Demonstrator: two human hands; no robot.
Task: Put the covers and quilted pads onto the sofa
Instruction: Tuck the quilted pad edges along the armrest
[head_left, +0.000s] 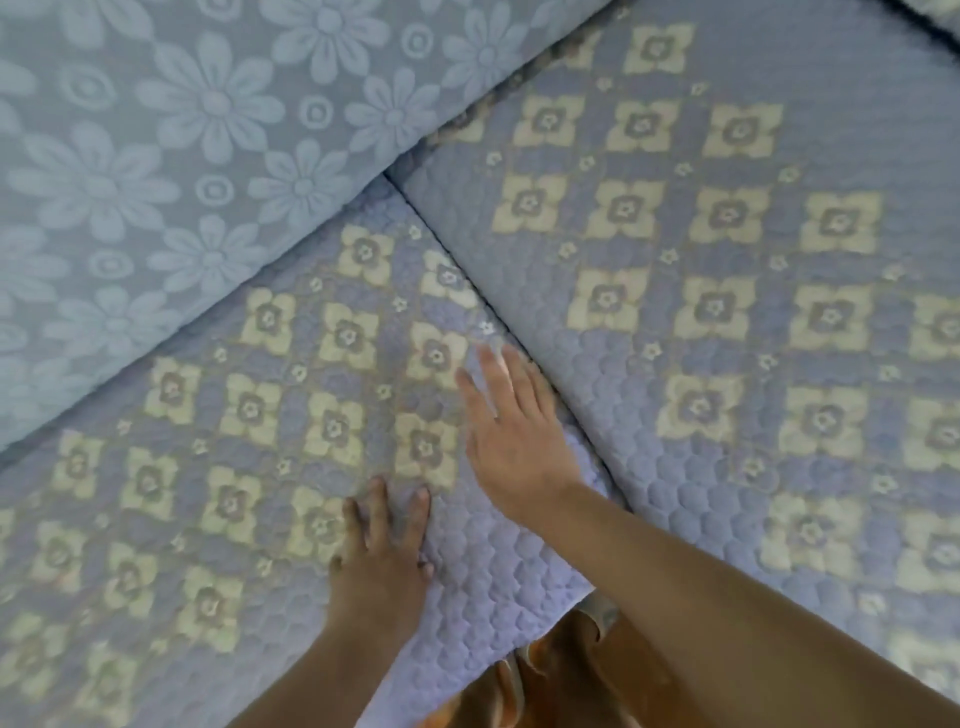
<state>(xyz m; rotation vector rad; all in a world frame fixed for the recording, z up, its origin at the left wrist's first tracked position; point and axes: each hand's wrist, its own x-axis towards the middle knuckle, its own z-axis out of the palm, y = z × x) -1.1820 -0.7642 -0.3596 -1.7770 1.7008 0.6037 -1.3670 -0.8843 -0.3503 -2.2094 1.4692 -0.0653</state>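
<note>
In the head view, the nearer quilted pad (291, 415) lies flat on the sofa seat, with the seam (493, 312) between it and the second quilted pad (727, 291) as my landmark. The left hand (382, 566) rests on the nearer pad, a little away from the seam, with its fingers (376, 512) straight and slightly apart, pressing down and holding nothing. The right hand (511, 431) lies just beside the seam, also with fingers spread flat on the cloth, not gripping. I judge the step in hand is smoothing this pad into place; to do it well, the left hand should anchor the cloth while the right one strokes along the seam, so the edge lies straight and does not climb over the neighbouring pad. The pad's long axis seems to run away from the seam toward the lower left of the picture, alongside the flowered back cover (156, 135). Its front edge hangs toward the person, where an orange cloth (550, 675) shows below.
</note>
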